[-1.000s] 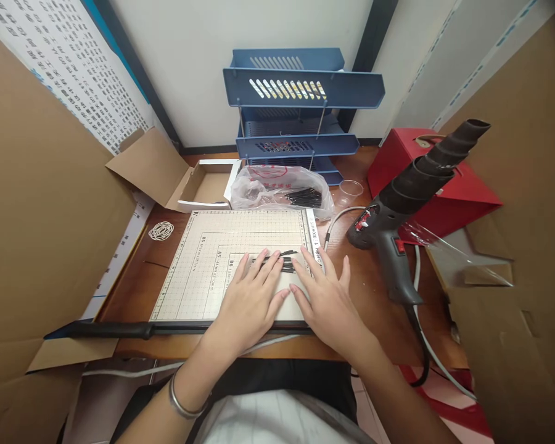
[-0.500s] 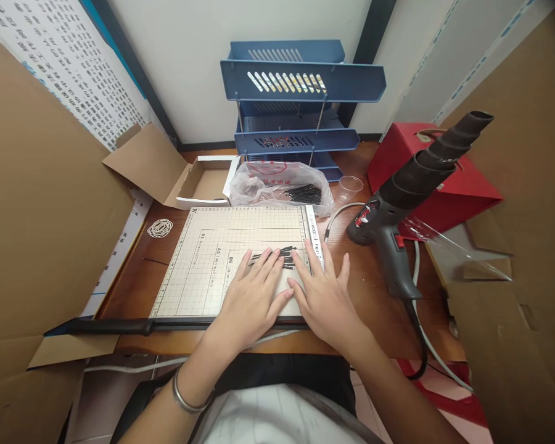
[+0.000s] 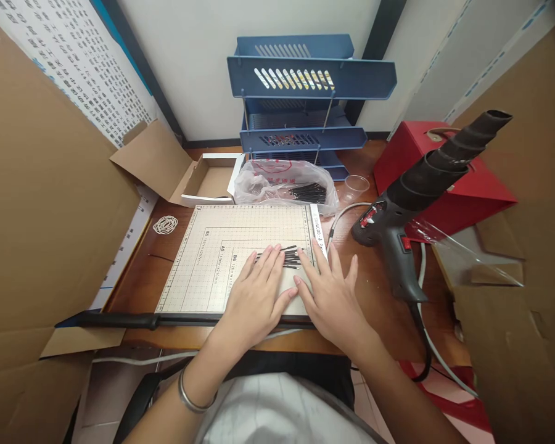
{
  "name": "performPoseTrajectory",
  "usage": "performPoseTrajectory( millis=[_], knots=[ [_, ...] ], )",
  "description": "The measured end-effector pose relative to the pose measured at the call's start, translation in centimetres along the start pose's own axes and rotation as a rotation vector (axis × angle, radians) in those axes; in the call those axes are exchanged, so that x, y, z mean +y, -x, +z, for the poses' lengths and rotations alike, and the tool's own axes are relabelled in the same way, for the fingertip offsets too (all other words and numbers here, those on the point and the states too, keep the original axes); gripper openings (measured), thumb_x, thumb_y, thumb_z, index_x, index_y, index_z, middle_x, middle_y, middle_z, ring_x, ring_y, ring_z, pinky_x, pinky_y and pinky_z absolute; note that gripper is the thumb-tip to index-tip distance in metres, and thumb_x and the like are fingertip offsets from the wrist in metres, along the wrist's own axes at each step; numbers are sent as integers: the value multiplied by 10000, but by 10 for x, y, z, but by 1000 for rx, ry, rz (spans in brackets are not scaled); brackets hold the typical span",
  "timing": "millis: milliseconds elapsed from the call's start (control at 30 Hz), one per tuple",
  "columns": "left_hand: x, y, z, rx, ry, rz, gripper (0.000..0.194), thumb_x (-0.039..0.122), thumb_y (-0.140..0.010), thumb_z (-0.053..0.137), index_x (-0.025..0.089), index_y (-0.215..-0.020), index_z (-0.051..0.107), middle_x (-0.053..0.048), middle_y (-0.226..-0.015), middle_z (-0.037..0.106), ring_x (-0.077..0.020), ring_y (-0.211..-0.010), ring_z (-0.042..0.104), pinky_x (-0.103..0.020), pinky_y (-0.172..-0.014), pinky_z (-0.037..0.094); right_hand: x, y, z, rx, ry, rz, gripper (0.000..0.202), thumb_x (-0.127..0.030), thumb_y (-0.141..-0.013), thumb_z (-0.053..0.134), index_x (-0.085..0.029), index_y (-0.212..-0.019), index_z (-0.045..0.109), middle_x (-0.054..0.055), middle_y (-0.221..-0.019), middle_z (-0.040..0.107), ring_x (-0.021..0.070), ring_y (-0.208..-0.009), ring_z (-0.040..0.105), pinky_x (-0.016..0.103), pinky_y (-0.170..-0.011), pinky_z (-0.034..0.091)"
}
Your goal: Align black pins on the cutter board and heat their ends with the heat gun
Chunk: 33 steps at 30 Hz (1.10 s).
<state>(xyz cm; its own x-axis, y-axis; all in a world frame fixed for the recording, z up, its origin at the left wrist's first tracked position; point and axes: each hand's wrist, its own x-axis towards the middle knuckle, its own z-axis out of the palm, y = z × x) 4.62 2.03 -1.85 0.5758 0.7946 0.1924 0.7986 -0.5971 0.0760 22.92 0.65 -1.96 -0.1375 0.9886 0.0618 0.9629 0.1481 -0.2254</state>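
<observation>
On the near middle of the tabletop (image 3: 379,333), a pale gridded cutting board (image 3: 189,271) is set, its near edge bordered by a dark bar; a black handle (image 3: 120,320) is extended beyond its near left corner. On the board's right half, a small bunch of thin black strips (image 3: 291,257) is laid roughly side by side, running left to right. Their left part is covered by the left hand (image 3: 255,295), palm down, fingers straight, nothing clasped. The right hand (image 3: 333,296) is likewise unclenched, fingers fanned, its index fingertip placed at the strips' right ends; whether they are touched cannot be told. Beyond the board's far edge, more black strips are contained in a translucent plastic bag (image 3: 259,185), flanked by an open cardboard box (image 3: 215,180) on the left and a transparent cup (image 3: 356,183) on the right. At far left, a white coil (image 3: 165,224) is noted; at right, a heat gun (image 3: 388,213) is stood, nozzle angled up, before a red box (image 3: 398,148).
</observation>
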Motion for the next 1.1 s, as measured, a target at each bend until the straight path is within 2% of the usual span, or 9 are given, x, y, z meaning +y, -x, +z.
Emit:
performPoseTrajectory(
  millis=[133,267,567,700,867,967,1100],
  knots=[
    [0,3,2,5,-11,-35,674,520,-1110,246,44,-1556,412,-145,-1657,376,-276,-1555,334,-500,-1289,241,7,0,-2,53,-33,30,542,-402,-1054,361,-260,-1571,444,84,-1707,276,470,-1554,261,880,-1130,177],
    [4,-2,4,-28,19,-2,698,563,-1097,272,64,-1567,403,-127,-1661,375,-264,-1561,323,-497,-1304,216,18,3,-5,66,-49,63,501,-398,-1051,375,-282,-1516,520,62,-1712,274,462,-1555,265,872,-1141,165],
    [30,-20,14,-45,50,56,832,655,-1054,304,10,-1574,373,-186,-1679,317,-296,-1586,251,-480,-1309,235,33,10,-9,75,-156,104,486,-369,-1043,379,-285,-1493,541,97,-1690,328,416,-1553,307,837,-1167,175],
    [35,-22,17,-38,49,57,801,617,-1070,291,8,-1586,347,-183,-1685,303,-293,-1589,239,-477,-1306,247,33,4,-10,78,-186,82,482,-331,-1039,383,-301,-1493,540,101,-1686,338,403,-1553,313,825,-1168,197],
    [35,-19,16,-5,10,-55,814,597,-1070,305,-42,-1573,335,-237,-1675,294,-335,-1579,259,-515,-1280,292,30,-4,-10,122,-177,46,414,-320,-1029,430,-299,-1380,647,65,-1673,372,376,-1551,325,810,-1188,177],
    [35,-18,16,-11,8,-87,752,569,-1081,294,1,-1568,379,-188,-1673,329,-330,-1569,288,-525,-1278,292,29,-2,-7,137,-155,46,369,-308,-1017,462,-285,-1286,713,57,-1637,435,380,-1534,355,798,-1191,193],
    [34,-18,15,-23,29,-66,724,569,-1085,277,45,-1567,406,-126,-1677,344,-315,-1570,289,-527,-1282,280,29,5,-2,170,-136,32,362,-275,-1007,471,-281,-1259,731,55,-1605,483,383,-1503,404,798,-1182,220]
  ],
)
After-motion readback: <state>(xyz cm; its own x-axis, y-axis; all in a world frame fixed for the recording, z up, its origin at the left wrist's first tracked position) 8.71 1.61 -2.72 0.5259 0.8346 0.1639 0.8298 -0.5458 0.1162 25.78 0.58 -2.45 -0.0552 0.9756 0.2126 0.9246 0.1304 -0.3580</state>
